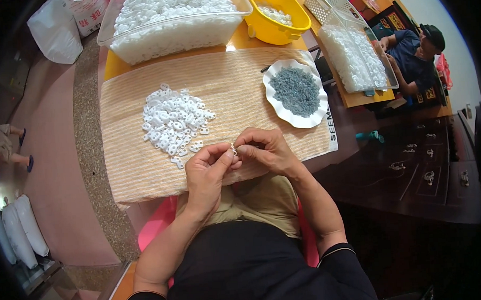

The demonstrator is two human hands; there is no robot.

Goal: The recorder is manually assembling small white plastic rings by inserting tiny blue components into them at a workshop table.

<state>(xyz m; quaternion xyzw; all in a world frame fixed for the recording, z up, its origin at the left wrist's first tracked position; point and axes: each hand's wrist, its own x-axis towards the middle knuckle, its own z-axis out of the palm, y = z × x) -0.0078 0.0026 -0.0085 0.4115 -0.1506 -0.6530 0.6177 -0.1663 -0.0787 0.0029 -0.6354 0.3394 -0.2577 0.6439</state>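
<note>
Over the near edge of a striped tan cloth (238, 91), both hands meet at the fingertips. My left hand (206, 170) is closed, pinching a small white plastic piece (233, 148) between thumb and index finger. From the other side my right hand (270, 151) is closed too, thumb and forefinger pressed together against that piece; whatever sits in its pinch is too small to name. A loose pile of white plastic pieces (174, 118) with holes lies just beyond my left hand. Beyond my right hand, a white wavy-rimmed plate (271, 97) bears a heap of tiny grey-blue parts (296, 91).
A clear bin (104, 37) full of white pieces stands at the table's back, beside a yellow basin (272, 35) holding a few pale pieces. At right are a perforated white basket (323, 6), another filled clear bin (393, 79) and a seated person (413, 56). Dark drawers (408, 169) line the right.
</note>
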